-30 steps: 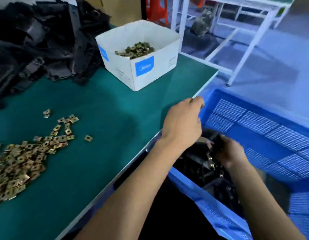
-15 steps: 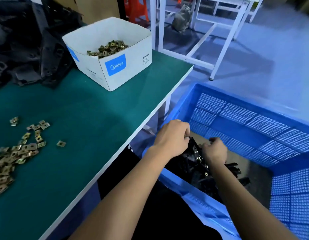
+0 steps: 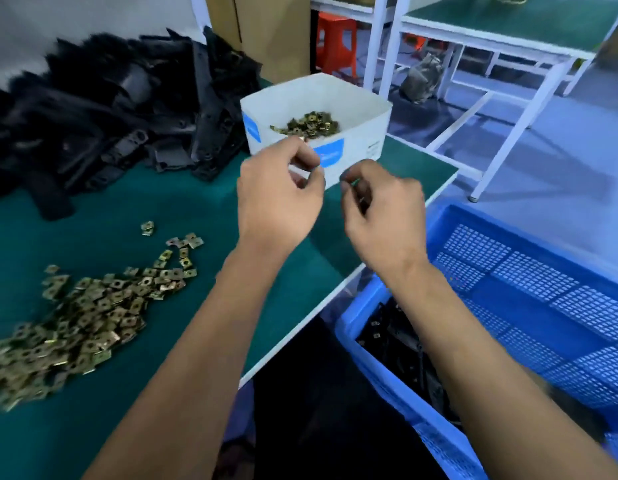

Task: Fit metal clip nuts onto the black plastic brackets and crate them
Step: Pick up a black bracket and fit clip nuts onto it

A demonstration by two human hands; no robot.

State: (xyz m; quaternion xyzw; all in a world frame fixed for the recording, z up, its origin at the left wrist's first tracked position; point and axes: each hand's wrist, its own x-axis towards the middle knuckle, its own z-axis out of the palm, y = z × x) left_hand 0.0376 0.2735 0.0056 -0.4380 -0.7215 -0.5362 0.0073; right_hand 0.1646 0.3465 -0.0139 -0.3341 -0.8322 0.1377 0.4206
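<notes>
My left hand (image 3: 276, 199) and my right hand (image 3: 382, 213) hover side by side above the green table (image 3: 183, 206), in front of the white box. Their fingers are loosely curled and I see nothing held in either. Loose brass clip nuts (image 3: 89, 317) are spread on the table at the left. A heap of black plastic brackets (image 3: 93, 109) fills the far left. The blue crate (image 3: 529, 299) stands beside the table at the right, with fitted black brackets (image 3: 404, 344) lying in its near corner.
A white cardboard box (image 3: 356, 147) at the table's far edge holds more clip nuts (image 3: 311, 123). Behind stand a white-framed bench (image 3: 508, 29), an orange stool (image 3: 337, 39) and tall cardboard (image 3: 269, 32). The table's right edge runs along the crate.
Both hands have come up out of the blue crate and moved left over the table, leaving the brackets in the crate. The view has swung back toward the table.
</notes>
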